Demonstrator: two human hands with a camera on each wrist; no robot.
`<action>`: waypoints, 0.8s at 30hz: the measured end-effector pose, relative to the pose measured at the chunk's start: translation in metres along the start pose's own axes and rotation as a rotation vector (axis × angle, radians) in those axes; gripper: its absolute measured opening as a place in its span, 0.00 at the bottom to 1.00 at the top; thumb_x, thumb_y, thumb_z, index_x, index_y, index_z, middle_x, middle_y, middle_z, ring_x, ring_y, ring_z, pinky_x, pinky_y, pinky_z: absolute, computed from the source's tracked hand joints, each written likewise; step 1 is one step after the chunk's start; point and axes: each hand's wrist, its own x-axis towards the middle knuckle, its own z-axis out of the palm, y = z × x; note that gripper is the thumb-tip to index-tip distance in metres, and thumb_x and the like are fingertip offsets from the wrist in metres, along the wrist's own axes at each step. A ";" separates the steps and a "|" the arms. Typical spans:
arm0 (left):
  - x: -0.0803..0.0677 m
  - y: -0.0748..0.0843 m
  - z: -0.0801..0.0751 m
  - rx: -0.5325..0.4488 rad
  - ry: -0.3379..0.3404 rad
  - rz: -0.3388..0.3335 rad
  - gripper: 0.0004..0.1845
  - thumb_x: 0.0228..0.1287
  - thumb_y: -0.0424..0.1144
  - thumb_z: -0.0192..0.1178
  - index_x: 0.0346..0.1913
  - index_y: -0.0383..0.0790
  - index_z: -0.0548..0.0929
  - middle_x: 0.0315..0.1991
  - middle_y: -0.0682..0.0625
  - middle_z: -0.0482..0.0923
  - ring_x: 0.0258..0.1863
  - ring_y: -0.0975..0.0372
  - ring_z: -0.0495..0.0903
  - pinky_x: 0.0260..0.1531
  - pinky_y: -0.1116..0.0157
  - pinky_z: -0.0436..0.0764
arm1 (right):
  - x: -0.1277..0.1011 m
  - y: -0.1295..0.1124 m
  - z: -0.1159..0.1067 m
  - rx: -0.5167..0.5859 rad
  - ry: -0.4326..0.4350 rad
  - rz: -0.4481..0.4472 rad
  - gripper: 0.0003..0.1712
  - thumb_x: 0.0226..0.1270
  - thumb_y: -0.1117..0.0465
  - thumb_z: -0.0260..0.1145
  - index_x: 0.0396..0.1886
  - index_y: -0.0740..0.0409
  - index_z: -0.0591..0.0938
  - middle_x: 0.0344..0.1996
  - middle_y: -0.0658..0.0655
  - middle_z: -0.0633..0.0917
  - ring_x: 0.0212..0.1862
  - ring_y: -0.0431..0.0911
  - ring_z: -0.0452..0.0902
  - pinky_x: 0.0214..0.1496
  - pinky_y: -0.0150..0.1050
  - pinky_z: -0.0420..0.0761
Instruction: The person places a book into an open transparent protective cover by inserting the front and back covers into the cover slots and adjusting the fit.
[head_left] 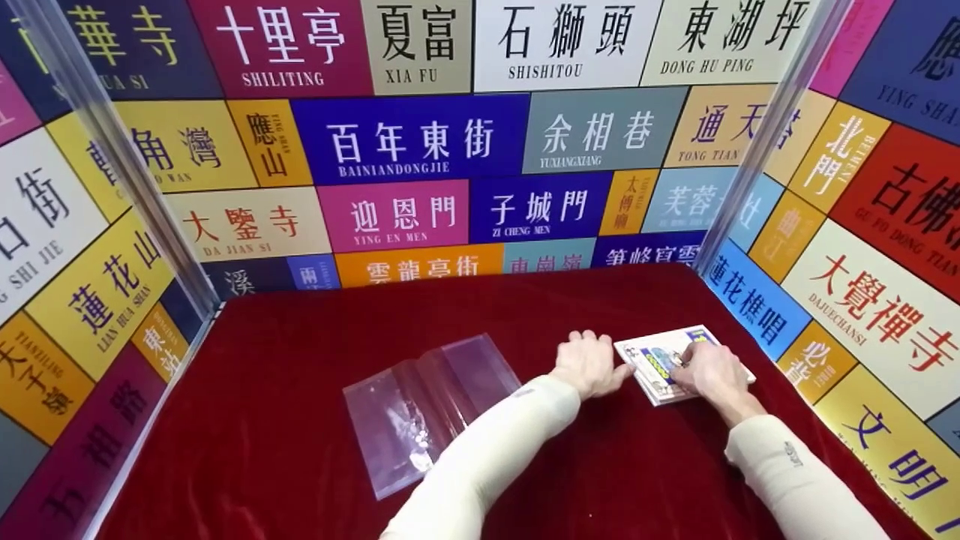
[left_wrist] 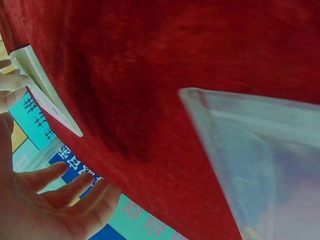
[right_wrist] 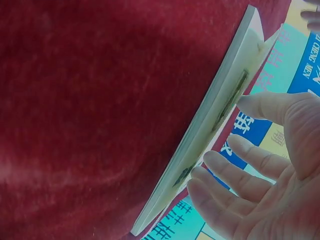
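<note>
A thin stack of white printed cards [head_left: 660, 358] lies flat on the red cloth table [head_left: 300, 352] at the right. My right hand [head_left: 709, 369] rests on top of it with its fingers nearly straight; the right wrist view shows those fingers [right_wrist: 235, 175] against the stack's [right_wrist: 215, 125] top face, where the top sheet stands slightly lifted at the far corner. My left hand [head_left: 590, 364] lies on the cloth against the stack's left edge. Its fingers [left_wrist: 70, 192] are loosely bent and hold nothing, with the stack [left_wrist: 42, 92] just beyond them.
A clear plastic zip bag [head_left: 424, 409] lies flat on the cloth left of my left forearm, and it fills the right side of the left wrist view as the bag [left_wrist: 260, 165]. Walls with coloured sign panels [head_left: 420, 142] enclose the table at the back, left and right.
</note>
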 end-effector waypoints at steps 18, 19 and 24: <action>0.018 0.015 0.006 -0.135 -0.121 -0.025 0.40 0.68 0.75 0.65 0.71 0.52 0.81 0.65 0.52 0.84 0.66 0.57 0.81 0.64 0.57 0.82 | -0.003 -0.005 0.002 -0.007 0.002 -0.024 0.25 0.58 0.45 0.83 0.42 0.60 0.89 0.36 0.63 0.89 0.40 0.57 0.83 0.38 0.51 0.80; 0.019 0.015 0.006 -0.146 -0.135 -0.032 0.41 0.67 0.75 0.66 0.72 0.53 0.80 0.66 0.52 0.83 0.67 0.57 0.80 0.65 0.56 0.81 | -0.003 -0.006 0.002 -0.007 -0.002 -0.022 0.26 0.58 0.44 0.84 0.43 0.60 0.89 0.36 0.63 0.89 0.40 0.57 0.83 0.39 0.52 0.81; 0.023 0.015 0.010 -0.187 -0.182 -0.059 0.44 0.65 0.75 0.67 0.75 0.52 0.78 0.69 0.51 0.82 0.70 0.55 0.79 0.68 0.53 0.78 | -0.005 -0.007 0.005 -0.015 -0.011 -0.006 0.31 0.55 0.39 0.85 0.44 0.60 0.88 0.37 0.64 0.89 0.41 0.58 0.83 0.42 0.55 0.82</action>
